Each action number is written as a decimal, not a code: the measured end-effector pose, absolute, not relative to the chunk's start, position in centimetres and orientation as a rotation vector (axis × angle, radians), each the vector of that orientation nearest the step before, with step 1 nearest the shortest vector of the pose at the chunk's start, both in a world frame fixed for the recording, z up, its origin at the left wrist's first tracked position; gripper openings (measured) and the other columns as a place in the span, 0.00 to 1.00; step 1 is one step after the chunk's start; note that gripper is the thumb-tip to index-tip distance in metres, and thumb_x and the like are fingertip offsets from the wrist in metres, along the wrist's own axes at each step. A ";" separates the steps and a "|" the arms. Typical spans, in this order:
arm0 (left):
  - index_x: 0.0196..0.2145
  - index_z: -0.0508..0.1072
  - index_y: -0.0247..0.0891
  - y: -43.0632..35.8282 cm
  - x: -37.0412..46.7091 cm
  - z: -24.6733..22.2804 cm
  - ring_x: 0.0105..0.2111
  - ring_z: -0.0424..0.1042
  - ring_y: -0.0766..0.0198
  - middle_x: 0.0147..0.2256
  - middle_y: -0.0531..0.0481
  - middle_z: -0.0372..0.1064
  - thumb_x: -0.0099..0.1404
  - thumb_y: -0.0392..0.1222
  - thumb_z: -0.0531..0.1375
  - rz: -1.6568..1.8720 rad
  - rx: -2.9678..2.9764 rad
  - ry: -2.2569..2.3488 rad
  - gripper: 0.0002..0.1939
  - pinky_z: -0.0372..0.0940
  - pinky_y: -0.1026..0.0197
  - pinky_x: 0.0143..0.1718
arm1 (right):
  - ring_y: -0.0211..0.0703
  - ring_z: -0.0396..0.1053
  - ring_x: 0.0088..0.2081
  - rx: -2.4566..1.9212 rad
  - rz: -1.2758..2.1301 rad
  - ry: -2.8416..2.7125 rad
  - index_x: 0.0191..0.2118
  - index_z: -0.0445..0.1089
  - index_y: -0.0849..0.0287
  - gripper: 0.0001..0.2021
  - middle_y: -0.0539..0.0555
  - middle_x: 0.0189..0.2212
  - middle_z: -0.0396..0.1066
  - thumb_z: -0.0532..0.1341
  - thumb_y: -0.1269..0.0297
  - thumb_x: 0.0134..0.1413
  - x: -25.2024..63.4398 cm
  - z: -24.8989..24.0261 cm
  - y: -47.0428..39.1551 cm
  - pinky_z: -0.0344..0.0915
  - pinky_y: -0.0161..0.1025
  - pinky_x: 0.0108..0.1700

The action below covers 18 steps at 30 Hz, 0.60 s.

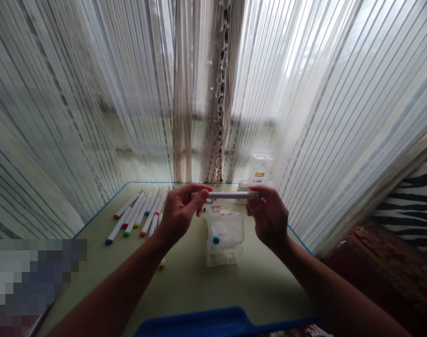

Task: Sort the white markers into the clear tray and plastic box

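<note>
A white marker (229, 195) with dark ends is held level above the table. My left hand (180, 210) is closed round its left end, the thumb lying along the barrel. At the opposite end, the fingers of my right hand (269, 215) pinch the tip. Below and between the hands stands a clear plastic case (230, 230), with a teal-ended marker (216, 239) in it. Several white markers with coloured ends (139, 215) lie spread on the table to the left of my left hand, some partly hidden by it.
The pale green table (185, 290) has a blue edge. Another clear plastic container (260, 178) stands at the back right. A blue tray-like piece (199, 323) lies along the near edge. String curtains (143, 93) hang behind, and zebra-striped fabric (409, 201) is at right.
</note>
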State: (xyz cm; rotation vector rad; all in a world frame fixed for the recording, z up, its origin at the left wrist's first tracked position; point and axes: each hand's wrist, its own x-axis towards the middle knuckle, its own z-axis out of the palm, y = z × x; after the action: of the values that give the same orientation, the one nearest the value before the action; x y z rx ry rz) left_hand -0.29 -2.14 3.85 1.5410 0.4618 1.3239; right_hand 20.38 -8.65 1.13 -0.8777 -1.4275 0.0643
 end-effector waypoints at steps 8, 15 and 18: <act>0.39 0.78 0.34 -2.4 -0.3 3.9 0.21 0.65 0.71 0.28 0.51 0.73 0.59 0.42 0.70 1.383 1.540 0.534 0.12 0.60 0.66 0.21 | 0.41 0.73 0.29 -0.967 0.123 -1.425 0.48 0.71 0.55 0.11 0.53 0.32 0.73 0.62 0.57 0.65 20.7 0.8 -8.3 0.72 0.39 0.30; 0.38 0.77 0.33 -2.6 -0.2 4.0 0.20 0.64 0.71 0.23 0.54 0.70 0.60 0.41 0.69 1.337 1.559 0.542 0.11 0.59 0.67 0.21 | 0.38 0.72 0.27 -0.922 0.179 -1.401 0.47 0.71 0.55 0.09 0.51 0.31 0.74 0.63 0.60 0.65 20.7 0.6 -8.1 0.69 0.36 0.27; 0.38 0.77 0.32 -2.7 -0.2 4.0 0.19 0.64 0.72 0.22 0.54 0.69 0.60 0.40 0.69 1.330 1.564 0.549 0.11 0.59 0.67 0.21 | 0.35 0.69 0.22 -0.880 0.236 -1.383 0.47 0.72 0.56 0.08 0.49 0.28 0.73 0.63 0.60 0.64 20.6 0.9 -8.1 0.66 0.34 0.24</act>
State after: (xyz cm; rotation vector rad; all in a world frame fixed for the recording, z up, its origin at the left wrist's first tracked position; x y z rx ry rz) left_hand -0.25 -2.66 4.03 1.5644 0.5487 1.3300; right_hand 20.56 -8.15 0.90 -0.8804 -1.3834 0.2361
